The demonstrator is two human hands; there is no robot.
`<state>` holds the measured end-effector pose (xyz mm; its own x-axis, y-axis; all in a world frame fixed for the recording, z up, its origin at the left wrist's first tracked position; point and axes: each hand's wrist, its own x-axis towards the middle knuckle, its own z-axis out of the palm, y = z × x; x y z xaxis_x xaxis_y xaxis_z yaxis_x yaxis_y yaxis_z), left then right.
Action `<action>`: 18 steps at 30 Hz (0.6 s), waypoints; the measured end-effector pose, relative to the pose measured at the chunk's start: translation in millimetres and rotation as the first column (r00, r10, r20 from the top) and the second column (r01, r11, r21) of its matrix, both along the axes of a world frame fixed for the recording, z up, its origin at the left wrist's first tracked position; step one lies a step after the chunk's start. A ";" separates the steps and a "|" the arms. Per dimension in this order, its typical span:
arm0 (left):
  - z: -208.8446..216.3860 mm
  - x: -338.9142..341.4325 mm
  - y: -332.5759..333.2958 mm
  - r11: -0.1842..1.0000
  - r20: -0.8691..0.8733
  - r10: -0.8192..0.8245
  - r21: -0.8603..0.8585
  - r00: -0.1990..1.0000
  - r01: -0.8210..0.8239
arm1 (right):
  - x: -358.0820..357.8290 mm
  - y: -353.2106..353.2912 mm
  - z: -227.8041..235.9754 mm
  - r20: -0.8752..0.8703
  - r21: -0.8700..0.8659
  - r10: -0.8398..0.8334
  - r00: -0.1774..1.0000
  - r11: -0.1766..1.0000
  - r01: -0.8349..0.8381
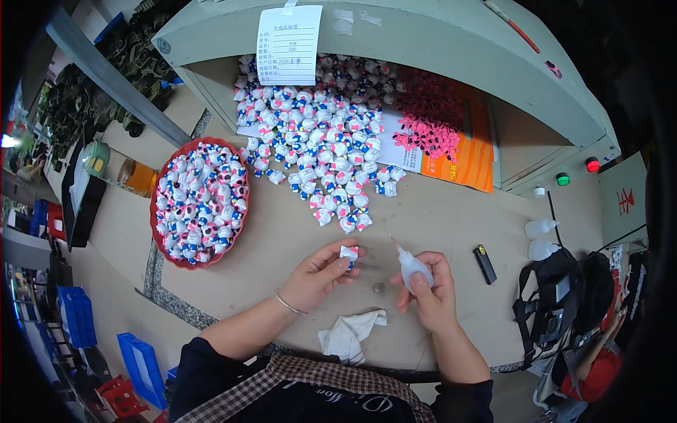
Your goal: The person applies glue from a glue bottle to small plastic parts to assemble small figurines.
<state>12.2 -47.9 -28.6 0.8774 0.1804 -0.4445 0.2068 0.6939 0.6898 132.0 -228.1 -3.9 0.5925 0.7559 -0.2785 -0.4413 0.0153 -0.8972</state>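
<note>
Between the thumb and fingers of my left hand (321,273) is a small white cat-like figurine (348,252) with pink and blue parts. My right hand (437,296) is wrapped round a translucent squeeze bottle (415,266). Its thin nozzle points up and to the left, apart from the figurine. Beyond my hands, a heap of similar figurines (324,151) spills out from under a grey-green shelf. A red scalloped basket (156,233) full of figurines, some with dark-and-pink pieces on them, stands at the left. Small pink pieces (430,134) lie piled on an orange sheet (462,166) under the shelf.
A crumpled white cloth (350,335) lies near the table's front edge. To the right are a black lighter-like object (484,264), two small white bottles (541,240) and a black bag (557,299). The shelf (416,35) overhangs the far side. Another person (599,359) sits at lower right.
</note>
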 end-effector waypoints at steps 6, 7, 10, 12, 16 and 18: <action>-6.6 -2.5 7.2 0.999 0.138 0.012 -0.049 0.990 -0.005 | -9.7 7.6 -3.9 0.189 0.085 -0.078 0.979 0.994 0.063; -6.1 -2.2 7.2 0.996 0.132 0.034 -0.081 0.991 -0.023 | -11.1 9.8 -4.4 0.288 0.093 -0.103 0.952 0.993 0.079; -10.4 -0.9 6.3 0.990 0.133 0.060 -0.132 0.989 -0.042 | -14.1 12.7 -8.1 0.421 0.119 -0.154 0.894 0.986 0.113; -11.4 -1.0 6.3 0.988 0.134 0.061 -0.151 0.989 -0.041 | -15.8 14.4 -10.4 0.450 0.136 -0.183 0.874 0.981 0.135; -7.5 -2.0 4.8 0.986 0.132 0.076 -0.155 0.988 -0.055 | -17.8 16.6 -11.0 0.543 0.147 -0.194 0.817 0.980 0.135; -7.8 -0.5 5.6 0.987 0.138 0.073 -0.149 0.988 -0.052 | -16.9 17.6 -12.4 0.562 0.138 -0.187 0.805 0.982 0.131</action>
<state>11.7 -42.4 -36.4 0.9228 0.1795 -0.3409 0.0668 0.7969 0.6004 115.1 -210.5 -16.4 0.7372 0.6419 0.2109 0.1652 0.1314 -0.9775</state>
